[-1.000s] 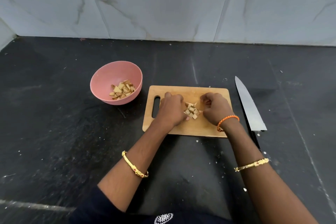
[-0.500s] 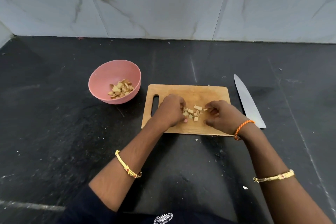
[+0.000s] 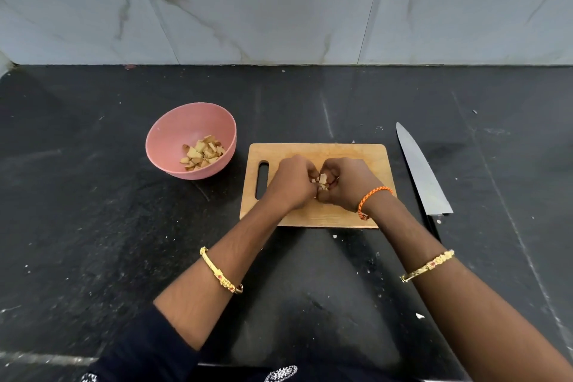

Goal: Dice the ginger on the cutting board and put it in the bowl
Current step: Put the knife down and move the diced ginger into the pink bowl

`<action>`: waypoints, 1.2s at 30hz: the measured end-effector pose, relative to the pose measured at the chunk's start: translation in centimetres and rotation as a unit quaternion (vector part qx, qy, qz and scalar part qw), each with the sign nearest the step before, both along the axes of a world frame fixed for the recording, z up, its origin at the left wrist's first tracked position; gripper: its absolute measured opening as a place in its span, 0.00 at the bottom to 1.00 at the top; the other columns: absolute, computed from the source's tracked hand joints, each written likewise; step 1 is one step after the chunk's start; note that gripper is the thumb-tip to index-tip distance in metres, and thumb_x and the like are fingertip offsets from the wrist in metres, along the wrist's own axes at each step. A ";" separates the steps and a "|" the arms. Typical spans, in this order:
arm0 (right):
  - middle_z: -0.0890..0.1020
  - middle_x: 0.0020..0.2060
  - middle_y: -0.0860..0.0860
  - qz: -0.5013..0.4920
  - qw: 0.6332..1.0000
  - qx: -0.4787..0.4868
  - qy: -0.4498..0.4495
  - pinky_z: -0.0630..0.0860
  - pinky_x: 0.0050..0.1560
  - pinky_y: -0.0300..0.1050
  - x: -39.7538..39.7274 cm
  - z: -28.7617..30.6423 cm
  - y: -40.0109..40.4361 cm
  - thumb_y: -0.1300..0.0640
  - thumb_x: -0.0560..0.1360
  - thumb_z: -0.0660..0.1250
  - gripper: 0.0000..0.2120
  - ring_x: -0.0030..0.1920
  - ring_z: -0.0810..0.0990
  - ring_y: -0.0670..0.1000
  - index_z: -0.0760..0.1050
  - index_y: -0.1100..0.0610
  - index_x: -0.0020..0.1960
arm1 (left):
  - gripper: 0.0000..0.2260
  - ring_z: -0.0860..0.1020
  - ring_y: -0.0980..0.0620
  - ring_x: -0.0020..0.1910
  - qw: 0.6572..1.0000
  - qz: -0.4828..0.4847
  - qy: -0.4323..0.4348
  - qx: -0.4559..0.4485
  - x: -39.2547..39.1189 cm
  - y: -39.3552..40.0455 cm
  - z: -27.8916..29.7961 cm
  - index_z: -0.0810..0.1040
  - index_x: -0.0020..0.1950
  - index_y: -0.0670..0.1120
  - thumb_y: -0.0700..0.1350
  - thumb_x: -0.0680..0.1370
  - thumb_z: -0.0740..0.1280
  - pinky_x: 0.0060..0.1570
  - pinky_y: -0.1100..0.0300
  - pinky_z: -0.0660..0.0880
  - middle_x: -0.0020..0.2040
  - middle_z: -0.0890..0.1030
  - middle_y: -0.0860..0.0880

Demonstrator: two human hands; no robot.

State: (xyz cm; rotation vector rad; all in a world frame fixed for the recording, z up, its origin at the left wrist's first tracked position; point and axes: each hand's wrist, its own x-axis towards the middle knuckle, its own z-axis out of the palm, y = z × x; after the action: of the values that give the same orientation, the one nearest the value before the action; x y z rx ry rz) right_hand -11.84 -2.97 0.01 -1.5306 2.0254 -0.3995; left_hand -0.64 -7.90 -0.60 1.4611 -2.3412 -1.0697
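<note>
Head view shows our ginger pieces [image 3: 322, 182] bunched on the cutting board [image 3: 325, 220], cupped between our hands: the left hand [image 3: 293, 183] and right hand [image 3: 347, 183] both curl their fingers around the little heap, knuckles nearly touching. If we lift with gaps between the fingers, small cubes could slip out onto the desk [image 3: 93, 226] on the way over. Left of the board sits the pink bowl [image 3: 173, 133], already holding diced ginger. A knife [image 3: 421, 174] lies right of the board.
</note>
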 end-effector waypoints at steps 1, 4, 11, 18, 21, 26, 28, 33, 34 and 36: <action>0.76 0.39 0.51 -0.007 1.000 -0.006 0.003 0.67 0.30 0.34 0.2 -0.1 -0.2 0.58 0.67 0.76 0.14 0.39 0.74 0.49 0.76 0.57 0.50 | 0.07 0.79 0.51 0.45 1.000 0.007 0.006 0.022 0.1 -0.3 0.0 0.81 0.50 0.40 0.37 0.73 0.70 0.45 0.60 0.76 0.46 0.82 0.45; 0.75 0.38 0.51 -0.019 1.000 -0.019 0.015 0.65 0.28 0.34 0.7 -0.2 -0.7 0.57 0.65 0.77 0.14 0.38 0.73 0.50 0.77 0.57 0.47 | 0.04 0.82 0.49 0.44 0.993 0.032 0.045 0.106 0.4 -1.1 0.1 0.81 0.46 0.40 0.35 0.73 0.70 0.47 0.55 0.80 0.43 0.83 0.43; 0.80 0.34 0.52 -0.041 0.998 -0.022 -0.052 0.73 0.34 0.38 -0.2 0.3 -1.4 0.58 0.66 0.77 0.12 0.35 0.77 0.48 0.79 0.58 0.47 | 0.05 0.83 0.49 0.44 0.958 0.068 0.126 0.247 1.3 -2.4 1.5 0.80 0.46 0.37 0.33 0.71 0.71 0.46 0.60 0.81 0.44 0.82 0.40; 0.79 0.31 0.49 0.000 0.985 -0.086 -0.152 0.75 0.32 0.34 1.2 5.6 -4.1 0.59 0.66 0.76 0.10 0.30 0.78 0.43 0.78 0.59 0.45 | 0.09 0.82 0.50 0.45 0.949 0.090 0.206 0.222 4.8 -4.2 7.3 0.80 0.51 0.35 0.31 0.71 0.70 0.42 0.64 0.80 0.45 0.82 0.41; 0.79 0.36 0.51 0.037 0.975 -0.106 -0.192 0.80 0.39 0.36 3.4 9.0 -6.3 0.61 0.68 0.75 0.12 0.37 0.80 0.46 0.77 0.61 0.48 | 0.10 0.83 0.54 0.41 0.942 0.122 0.244 0.197 7.7 -5.4 10.6 0.80 0.51 0.36 0.31 0.71 0.69 0.40 0.67 0.79 0.46 0.82 0.42; 0.82 0.39 0.56 0.071 0.975 -0.062 -0.203 0.82 0.44 0.43 8.7 9.7 -11.4 0.59 0.71 0.72 0.08 0.41 0.82 0.52 0.78 0.63 0.46 | 0.09 0.82 0.51 0.49 0.957 0.183 0.158 0.157 12.5 -8.5 11.6 0.80 0.54 0.39 0.36 0.74 0.68 0.51 0.59 0.79 0.49 0.82 0.43; 0.84 0.46 0.59 0.093 0.986 -0.017 -0.135 0.81 0.53 0.51 10.6 8.5 -13.1 0.60 0.73 0.68 0.10 0.46 0.82 0.53 0.80 0.65 0.51 | 0.12 0.81 0.50 0.51 0.964 0.209 0.069 0.146 13.5 -9.6 10.5 0.78 0.58 0.39 0.37 0.75 0.67 0.54 0.54 0.78 0.51 0.82 0.43; 0.84 0.48 0.56 0.081 0.994 -0.047 -0.056 0.80 0.53 0.47 12.9 7.6 -15.0 0.61 0.72 0.71 0.09 0.50 0.83 0.54 0.81 0.63 0.50 | 0.12 0.81 0.47 0.47 0.966 0.246 -0.027 0.073 14.6 -10.3 7.7 0.80 0.55 0.38 0.38 0.73 0.70 0.51 0.52 0.79 0.50 0.82 0.42; 0.83 0.45 0.55 0.073 0.993 -0.080 -0.051 0.80 0.51 0.45 13.1 7.6 -15.1 0.61 0.70 0.73 0.05 0.48 0.82 0.53 0.80 0.61 0.45 | 0.11 0.81 0.48 0.46 0.968 0.247 -0.037 0.030 14.6 -10.2 7.5 0.81 0.52 0.39 0.39 0.71 0.72 0.49 0.55 0.79 0.49 0.82 0.45; 0.81 0.42 0.54 0.061 0.989 -0.126 -0.044 0.79 0.49 0.43 13.4 7.7 -14.9 0.64 0.70 0.72 0.07 0.46 0.81 0.52 0.75 0.57 0.38 | 0.08 0.78 0.51 0.44 0.968 0.245 -0.050 -0.040 14.5 -10.0 7.3 0.81 0.48 0.40 0.38 0.70 0.73 0.43 0.60 0.74 0.46 0.79 0.47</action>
State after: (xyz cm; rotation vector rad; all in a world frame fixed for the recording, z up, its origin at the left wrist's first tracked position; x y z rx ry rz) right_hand 1.57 -17.83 7.72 -1.7436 1.8568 -0.6837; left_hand 13.86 -17.90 6.71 1.9552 -1.8920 -0.7735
